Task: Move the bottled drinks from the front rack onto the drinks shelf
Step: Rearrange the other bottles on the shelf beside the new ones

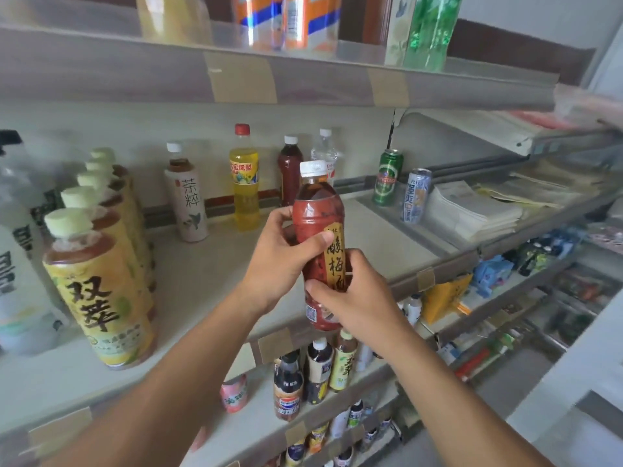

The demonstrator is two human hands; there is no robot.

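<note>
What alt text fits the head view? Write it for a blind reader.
Both hands, left hand above right hand, grip a reddish-brown bottle with a white cap over a drinks shelf, where yellow-labelled bottles stand in a row at left.

Soft, even daylight fills the scene, seemingly from the right, and the drinks shelf (pixel 337 244) shows only faint shadows beneath its bottles and no harsh glare. The wide-angle lens bends the shelf edges into curves and stretches the white bottles (pixel 17 264) at the left edge. The middle is fairly sharp, but the upper shelf (pixel 135 72), the far right edge and the lower racks (pixel 556 298) are smeared with blur.
</note>
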